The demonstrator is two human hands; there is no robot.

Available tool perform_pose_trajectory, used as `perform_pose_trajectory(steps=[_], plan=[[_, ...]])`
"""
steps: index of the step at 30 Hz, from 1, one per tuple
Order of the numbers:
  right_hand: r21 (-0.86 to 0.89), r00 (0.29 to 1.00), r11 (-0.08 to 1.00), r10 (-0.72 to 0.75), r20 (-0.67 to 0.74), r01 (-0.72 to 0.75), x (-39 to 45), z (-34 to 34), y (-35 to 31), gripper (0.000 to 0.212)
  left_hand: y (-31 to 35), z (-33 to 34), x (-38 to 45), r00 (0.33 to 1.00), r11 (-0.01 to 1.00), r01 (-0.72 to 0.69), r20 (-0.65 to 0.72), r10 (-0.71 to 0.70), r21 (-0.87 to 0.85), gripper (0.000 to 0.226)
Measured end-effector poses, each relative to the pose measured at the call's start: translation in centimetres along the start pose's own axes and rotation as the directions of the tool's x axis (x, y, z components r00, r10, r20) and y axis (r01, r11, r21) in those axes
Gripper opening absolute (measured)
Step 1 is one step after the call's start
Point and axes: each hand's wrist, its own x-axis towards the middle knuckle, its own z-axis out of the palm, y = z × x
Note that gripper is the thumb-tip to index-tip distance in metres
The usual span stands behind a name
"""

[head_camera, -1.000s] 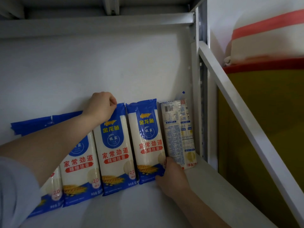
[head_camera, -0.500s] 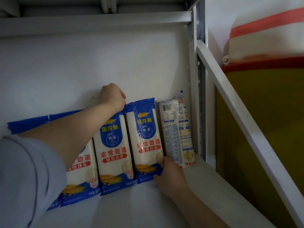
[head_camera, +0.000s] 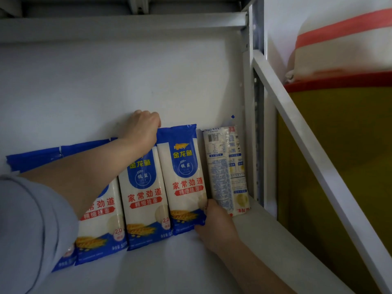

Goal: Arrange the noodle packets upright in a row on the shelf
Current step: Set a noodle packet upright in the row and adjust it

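Note:
Several blue-and-white noodle packets stand upright in a row against the white back wall of the shelf (head_camera: 148, 270). My left hand (head_camera: 142, 128) grips the top edge of the second packet from the right (head_camera: 146, 200). My right hand (head_camera: 214, 223) holds the bottom right corner of the rightmost blue packet (head_camera: 182, 177). A pale packet (head_camera: 227, 172), with its printed back facing me, stands at the right end beside the shelf post. My left forearm hides parts of the packets further left (head_camera: 99, 232).
A white metal shelf post (head_camera: 254, 124) and a slanted white bar (head_camera: 318, 158) bound the right side. Beyond them are a yellow sack (head_camera: 343, 166) and a white sack with a red stripe (head_camera: 339, 43). Another shelf board (head_camera: 118, 24) runs overhead.
My left hand has slid right along the packet tops, from the third packet to the second from the right. My right hand has stayed at the bottom of the rightmost blue packet.

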Motion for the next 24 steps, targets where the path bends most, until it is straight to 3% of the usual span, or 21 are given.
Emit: perform_pose_trajectory(steps=[10, 14, 17, 19, 20, 22, 24], plan=[[0.007, 1.0, 1.0, 0.008, -0.014, -0.008, -0.2, -0.2, -0.2, 0.031, 0.4, -0.5, -0.3, 0.997, 0.994, 0.073, -0.018, -0.074, -0.084, 0.026], [0.154, 0.993, 0.988, 0.026, -0.119, -0.007, -0.4, -1.0, -0.5, 0.026, 3.2, -1.6, -2.6, 0.991, 0.984, -0.051, -0.128, 0.03, -0.168, 0.018], [0.128, 0.941, 0.977, -0.122, -0.315, 0.17, -0.6, -1.5, -1.3, 0.016, 5.9, -1.1, -6.0, 0.985, 0.961, -0.168, -0.012, 0.17, -0.22, 0.013], [0.054, 0.916, 0.972, -0.197, -0.35, 0.229, -0.6, -1.4, -1.5, 0.017, 6.9, 0.2, -8.9, 0.977, 0.955, -0.178, 0.075, 0.201, -0.238, 0.016], [0.037, 0.923, 0.976, -0.192, -0.334, 0.216, -0.6, -1.3, -1.6, 0.023, 7.1, 0.9, -10.4, 0.983, 0.954, -0.118, 0.1, 0.151, -0.277, 0.017], [0.058, 0.952, 0.987, -0.129, -0.276, 0.151, -0.4, -1.1, -1.4, 0.04, 7.3, 2.0, -13.3, 0.971, 0.885, 0.202, 0.205, -0.125, -0.419, 0.019], [0.137, 0.976, 0.985, -0.073, -0.204, 0.103, -0.3, -1.0, -1.5, 0.044, 7.4, 3.0, -15.6, 0.871, 0.7, 0.489, 0.332, -0.361, -0.521, 0.025]])
